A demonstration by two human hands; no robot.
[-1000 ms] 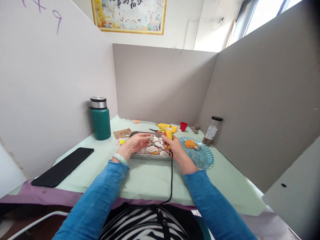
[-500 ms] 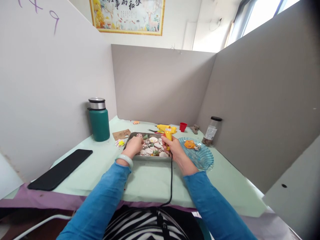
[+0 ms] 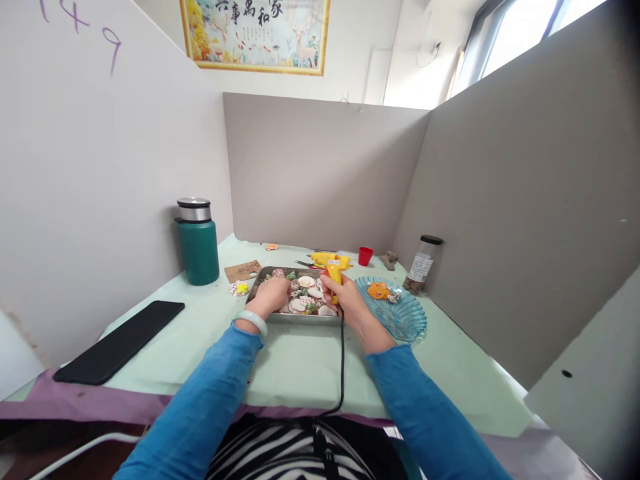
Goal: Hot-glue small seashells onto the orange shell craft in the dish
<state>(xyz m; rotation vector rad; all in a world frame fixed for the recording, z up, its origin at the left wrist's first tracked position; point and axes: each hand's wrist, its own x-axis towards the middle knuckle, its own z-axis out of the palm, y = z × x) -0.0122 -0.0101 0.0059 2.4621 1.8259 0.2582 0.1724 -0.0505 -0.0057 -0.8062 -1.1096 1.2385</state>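
Observation:
My left hand [image 3: 273, 295] reaches down into a metal tray [image 3: 300, 319], its fingers curled among the seashells [image 3: 307, 283]. Whatever the fingertips hold is hidden from view. At the tray's right side, my right hand [image 3: 350, 300] is wrapped around the handle of a yellow hot glue gun [image 3: 334, 272]. A black cord [image 3: 343, 363] hangs from the handle toward the table's front edge. To the right, a blue scalloped glass plate [image 3: 400, 323] carries an orange piece [image 3: 379, 291] with small shells beside it.
A green bottle [image 3: 198, 250] and a black flat pad [image 3: 123, 341] are at left. Near the tray lie a brown card [image 3: 243, 271] and a small piece with a yellow star [image 3: 242, 288]. Behind are a red cup [image 3: 365, 256] and a jar [image 3: 423, 267]. Partition walls enclose the table.
My left hand, earlier raised over the tray near the glue gun, has moved left and down into the shells. My right hand keeps the glue gun in nearly the same place.

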